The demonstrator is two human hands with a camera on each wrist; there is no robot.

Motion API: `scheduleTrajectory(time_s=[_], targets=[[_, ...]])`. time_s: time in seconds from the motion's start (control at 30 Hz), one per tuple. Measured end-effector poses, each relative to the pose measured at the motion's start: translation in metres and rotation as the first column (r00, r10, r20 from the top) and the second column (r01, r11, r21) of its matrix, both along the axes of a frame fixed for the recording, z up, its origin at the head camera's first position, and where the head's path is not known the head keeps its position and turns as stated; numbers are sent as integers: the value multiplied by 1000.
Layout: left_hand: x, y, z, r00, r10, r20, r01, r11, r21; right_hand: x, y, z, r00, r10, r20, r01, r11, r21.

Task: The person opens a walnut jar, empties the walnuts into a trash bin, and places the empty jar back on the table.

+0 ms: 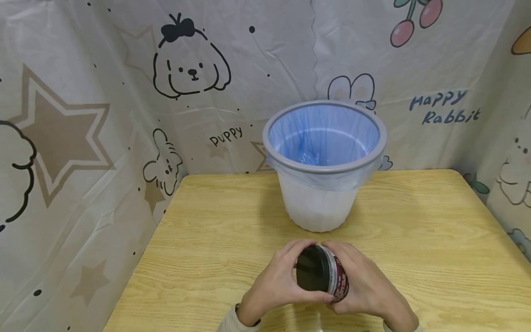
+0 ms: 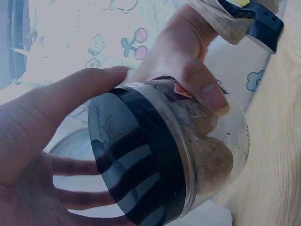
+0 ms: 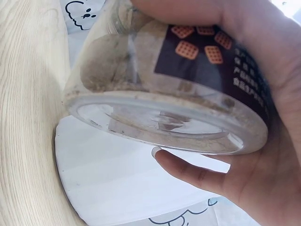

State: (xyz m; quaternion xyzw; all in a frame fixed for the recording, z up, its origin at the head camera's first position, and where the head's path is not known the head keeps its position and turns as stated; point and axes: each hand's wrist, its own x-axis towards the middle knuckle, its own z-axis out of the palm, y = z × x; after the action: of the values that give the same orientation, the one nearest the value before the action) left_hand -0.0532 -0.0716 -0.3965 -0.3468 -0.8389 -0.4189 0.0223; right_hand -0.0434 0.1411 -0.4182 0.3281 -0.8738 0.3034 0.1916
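Observation:
A clear plastic jar (image 1: 341, 280) with a flat black lid (image 1: 312, 269) is tilted on its side between both hands, over the near part of the table. My left hand (image 1: 275, 281) grips the lid end, thumb and fingers spread around its rim. My right hand (image 1: 365, 281) holds the jar's body from the other side. Brown rounded pieces (image 2: 214, 162) show through the clear wall. In the right wrist view, a dark label (image 3: 200, 56) printed with small waffle-like biscuits wraps part of the jar, and the clear base faces the camera.
Beyond the hands, a white bin (image 1: 319, 207) with a grey rim (image 1: 327, 168) and a blue bag liner (image 1: 286, 133) stands on the wood-grain table (image 1: 199, 240). A cartoon-printed cloth (image 1: 269, 55) hangs behind and at the sides.

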Motion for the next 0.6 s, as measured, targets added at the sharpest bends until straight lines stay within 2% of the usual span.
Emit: scheduleTrajectory(time_s=[0.13,0.2,0.27,0.4,0.6], targets=[[-1,-2,0,996,-72,-45,72,997,-9,0,0,0,1000,4,-16,-4,1000,-1],[-2,-2,0,985,-119,-125,114,993,-42,0,1,0,1000,3,-21,-3,1000,-2],[-4,-2,-1,960,-164,-228,149,985,-83,1,1,0,1000,5,-17,-5,1000,-4],[-7,0,-1,888,-240,-391,202,970,-137,2,2,0,1000,8,11,-7,1000,-9],[-7,-1,1,838,-288,-464,235,957,-169,3,4,2,998,39,53,-37,999,-40]])
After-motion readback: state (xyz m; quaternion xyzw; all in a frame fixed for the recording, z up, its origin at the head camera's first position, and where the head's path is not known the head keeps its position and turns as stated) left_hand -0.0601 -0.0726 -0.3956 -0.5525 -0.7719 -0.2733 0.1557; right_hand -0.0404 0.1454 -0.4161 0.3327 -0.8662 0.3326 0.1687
